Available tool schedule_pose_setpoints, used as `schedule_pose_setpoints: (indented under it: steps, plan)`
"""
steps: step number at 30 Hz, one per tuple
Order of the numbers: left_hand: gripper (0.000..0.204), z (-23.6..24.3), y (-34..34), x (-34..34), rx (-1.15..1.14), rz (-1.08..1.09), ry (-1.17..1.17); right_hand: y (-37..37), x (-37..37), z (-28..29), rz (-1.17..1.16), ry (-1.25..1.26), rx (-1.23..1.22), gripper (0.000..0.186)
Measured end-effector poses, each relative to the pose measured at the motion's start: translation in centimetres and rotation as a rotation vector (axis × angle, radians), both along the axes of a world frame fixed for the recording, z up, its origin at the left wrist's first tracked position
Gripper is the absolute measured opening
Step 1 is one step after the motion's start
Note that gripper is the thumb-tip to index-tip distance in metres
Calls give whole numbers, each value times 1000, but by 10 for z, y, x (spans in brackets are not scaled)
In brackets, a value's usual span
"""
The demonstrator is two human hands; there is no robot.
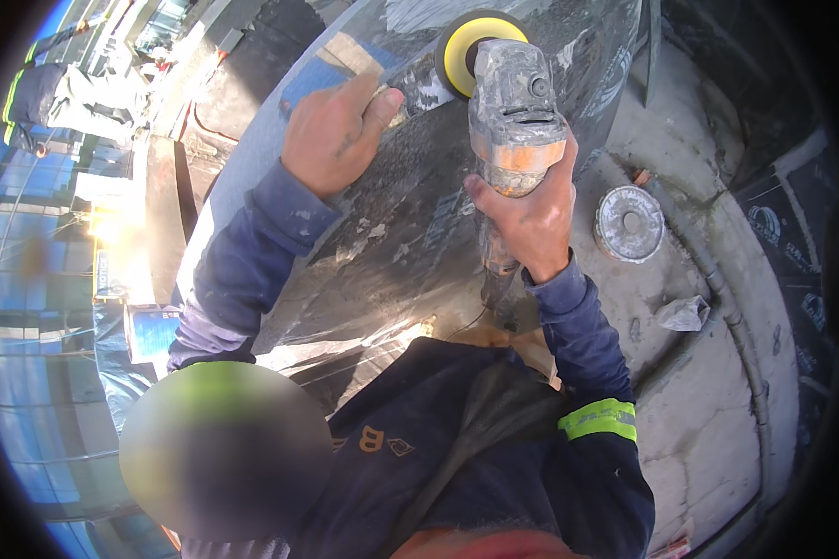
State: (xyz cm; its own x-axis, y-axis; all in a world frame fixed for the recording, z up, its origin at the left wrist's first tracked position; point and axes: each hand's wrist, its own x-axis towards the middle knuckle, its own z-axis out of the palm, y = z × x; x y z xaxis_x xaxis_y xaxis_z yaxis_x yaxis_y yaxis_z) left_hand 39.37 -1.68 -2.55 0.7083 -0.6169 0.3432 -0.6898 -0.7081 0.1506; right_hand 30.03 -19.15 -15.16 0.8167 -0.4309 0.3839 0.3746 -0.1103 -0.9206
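My right hand (531,210) grips a dusty, orange-banded angle grinder (517,102), whose round yellow-and-black pad (459,56) sits at the upper middle of the view over a large, dark, scuffed curved surface (364,224). Left of the tool, my left hand (340,135) is closed at that surface, thumb and fingers curled around something small and pale that I cannot make out. The pad lies just right of this hand; whether it touches the surface I cannot tell.
A round metal lid or can (629,224) and crumpled pale material (682,313) lie on the grey floor (680,419) at right, beside a long pipe (746,335). Dark sheeting (778,242) lines the far right. Another person (75,98) is at upper left, above blue panels (28,326).
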Motion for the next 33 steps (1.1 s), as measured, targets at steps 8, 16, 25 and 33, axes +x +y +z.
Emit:
schedule_pose_setpoints:
  steps: [8, 16, 25, 33]
  plan:
    - [36, 0, 0, -1, -56, 17, 47, 5, 1, -10, 11, -34, 17, 96]
    - [35, 3, -2, -1, 0, 20, 43, 3, 3, -16, 16, -29, 23, 97]
    - [35, 3, -3, -2, 5, 33, 38, 6, 1, -22, 18, -24, 11, 99]
    - [35, 3, -4, -3, -12, 26, 40, 11, 1, -30, 26, -27, 56, 99]
